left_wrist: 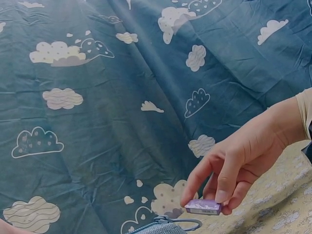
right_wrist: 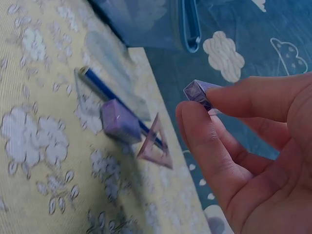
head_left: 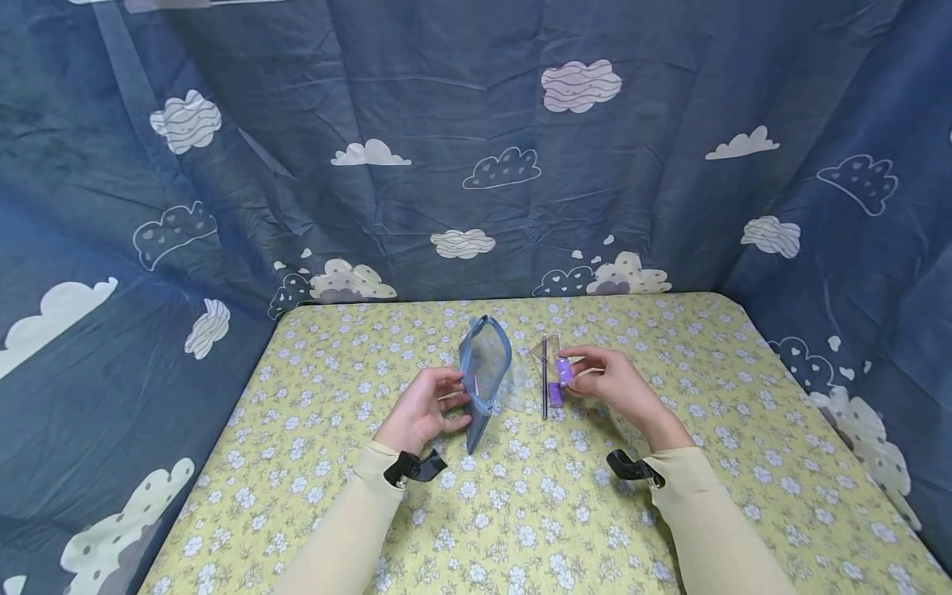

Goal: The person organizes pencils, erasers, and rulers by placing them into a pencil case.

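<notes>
My right hand [head_left: 613, 382] pinches a small purple eraser [head_left: 565, 372] between thumb and fingers, raised off the cloth; its wrapped end shows in the right wrist view. A second purple eraser [right_wrist: 119, 121] lies below it beside a dark blue pencil [right_wrist: 100, 85]. Close to the pencil is a clear triangular set square [right_wrist: 158, 146]. To the left, my left hand [head_left: 427, 406] holds a blue pencil pouch [head_left: 476, 417] by its side, with the zipped mouth spread wide. In the left wrist view only the pouch's zipper edge [left_wrist: 163, 224] appears, below the right hand.
A clear, flat plastic piece [right_wrist: 112, 63] lies between the pouch and the pencil. Yellow floral cloth [head_left: 521, 512] covers the table. Dark blue cloud-patterned curtains [head_left: 416, 207] hang along the back and both sides.
</notes>
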Demonstrator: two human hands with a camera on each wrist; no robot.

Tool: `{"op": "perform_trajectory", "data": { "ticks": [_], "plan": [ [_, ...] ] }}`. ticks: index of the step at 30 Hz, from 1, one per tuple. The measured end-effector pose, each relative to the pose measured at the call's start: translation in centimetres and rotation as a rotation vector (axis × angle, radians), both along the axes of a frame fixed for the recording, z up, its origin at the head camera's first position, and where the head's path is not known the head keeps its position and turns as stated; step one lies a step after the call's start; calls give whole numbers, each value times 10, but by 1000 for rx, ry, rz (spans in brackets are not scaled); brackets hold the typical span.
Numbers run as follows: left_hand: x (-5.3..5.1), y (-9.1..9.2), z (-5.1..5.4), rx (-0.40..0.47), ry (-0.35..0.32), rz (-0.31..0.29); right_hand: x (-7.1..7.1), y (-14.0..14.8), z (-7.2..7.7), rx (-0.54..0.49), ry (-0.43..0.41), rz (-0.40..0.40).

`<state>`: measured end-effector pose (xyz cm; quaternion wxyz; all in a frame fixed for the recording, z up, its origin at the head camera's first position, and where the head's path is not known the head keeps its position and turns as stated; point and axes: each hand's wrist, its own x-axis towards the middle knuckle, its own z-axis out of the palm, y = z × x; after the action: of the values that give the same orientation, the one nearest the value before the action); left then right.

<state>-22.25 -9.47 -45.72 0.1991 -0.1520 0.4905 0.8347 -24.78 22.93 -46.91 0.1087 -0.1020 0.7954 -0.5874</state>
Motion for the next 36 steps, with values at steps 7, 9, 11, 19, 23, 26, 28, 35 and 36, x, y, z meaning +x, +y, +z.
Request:
{"op": "perform_trajectory", "data": {
  "ticks": [7,9,11,19,23,26,28,35,36],
  "plan": [
    [2,-4,1,19,15,-7,2,-9,11,-36,-1,11],
    [3,-6,1,23,17,0,2,-13,15,-43,9,19],
    [4,-7,1,25,23,8,2,-16,18,-46,26,33],
    [6,-7,1,51,26,0,5,-24,26,-41,41,48],
    [4,-6,3,48,42,-16,6,-29,31,-47,48,44],
    [5,-6,5,39,50,-4,7,-34,35,-45,60,55],
    [5,-6,6,41,53,10,7,-37,36,-46,68,64],
    [6,-7,6,65,58,18,10,-49,39,-45,97,68],
    [6,-7,6,66,62,17,11,-51,39,-41,104,67]
  ]
}}
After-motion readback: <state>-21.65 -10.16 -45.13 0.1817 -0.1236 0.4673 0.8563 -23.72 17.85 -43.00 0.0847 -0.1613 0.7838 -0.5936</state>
